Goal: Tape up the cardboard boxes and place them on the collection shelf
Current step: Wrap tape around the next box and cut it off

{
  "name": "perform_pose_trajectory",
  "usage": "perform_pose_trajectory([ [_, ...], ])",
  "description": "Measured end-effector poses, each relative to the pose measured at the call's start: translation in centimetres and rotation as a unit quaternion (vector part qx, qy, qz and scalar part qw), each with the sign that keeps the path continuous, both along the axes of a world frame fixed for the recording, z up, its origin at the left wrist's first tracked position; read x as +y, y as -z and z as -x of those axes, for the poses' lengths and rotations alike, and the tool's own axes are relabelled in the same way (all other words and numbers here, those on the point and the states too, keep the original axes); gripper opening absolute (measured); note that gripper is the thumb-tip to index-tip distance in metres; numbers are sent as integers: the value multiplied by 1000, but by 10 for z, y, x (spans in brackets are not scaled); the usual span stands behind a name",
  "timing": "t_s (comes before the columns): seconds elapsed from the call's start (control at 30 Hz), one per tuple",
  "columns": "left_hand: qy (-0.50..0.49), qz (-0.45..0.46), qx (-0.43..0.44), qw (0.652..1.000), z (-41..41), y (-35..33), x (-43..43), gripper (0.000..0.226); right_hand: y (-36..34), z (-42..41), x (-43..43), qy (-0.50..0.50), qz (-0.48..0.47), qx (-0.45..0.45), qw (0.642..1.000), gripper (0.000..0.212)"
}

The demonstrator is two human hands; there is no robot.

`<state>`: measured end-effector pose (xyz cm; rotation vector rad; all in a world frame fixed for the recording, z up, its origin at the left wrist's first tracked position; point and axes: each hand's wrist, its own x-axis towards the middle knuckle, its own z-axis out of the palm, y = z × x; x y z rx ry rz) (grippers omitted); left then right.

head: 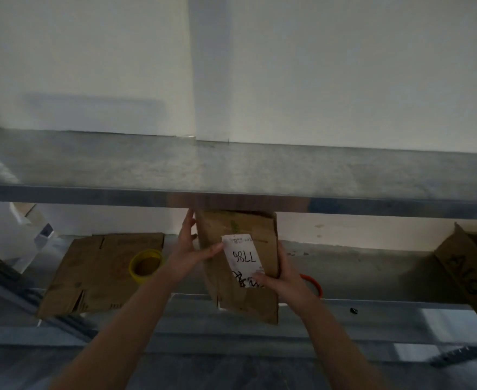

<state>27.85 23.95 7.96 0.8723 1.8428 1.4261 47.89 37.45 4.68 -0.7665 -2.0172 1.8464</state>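
Note:
A brown cardboard box [240, 296] with a white label reading "7786" upside down is held up in front of me, its top edge reaching the front rail of the upper metal shelf [231, 170]. My left hand [188, 254] holds its left edge, thumb on the front face beside the label. My right hand [281, 277] grips its right edge, thumb on the label's lower corner. A yellow tape roll [146, 266] lies on a flattened cardboard box [96, 277] on the lower shelf, to the left.
An orange ring [314, 284] peeks out behind my right hand on the lower shelf [358, 266]. An open cardboard box [474, 271] stands at the right edge. White plastic wrap [15, 237] hangs at the left. A white wall lies behind the shelves.

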Motion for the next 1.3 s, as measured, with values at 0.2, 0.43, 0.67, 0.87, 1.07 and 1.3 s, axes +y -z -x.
perform_pose_trajectory([
  [0.2,-15,5,-14,1000,5,10,-1,120,17,-5,-6,22,36,-12,999,75],
  [0.43,10,-65,10,998,-23,21,-25,114,12,-8,-7,93,-67,35,993,47],
  [0.67,73,-37,137,987,-21,29,-36,73,21,-12,-19,65,-185,28,980,77],
  [0.87,43,-19,108,993,-13,23,-31,57,13,0,-16,70,-215,16,974,65],
  [1.07,4,-23,73,997,-12,19,-25,45,3,11,-12,73,-122,-16,990,50],
  [1.3,-23,-41,-19,999,-3,17,-12,52,-4,33,0,82,-6,1,997,33],
])
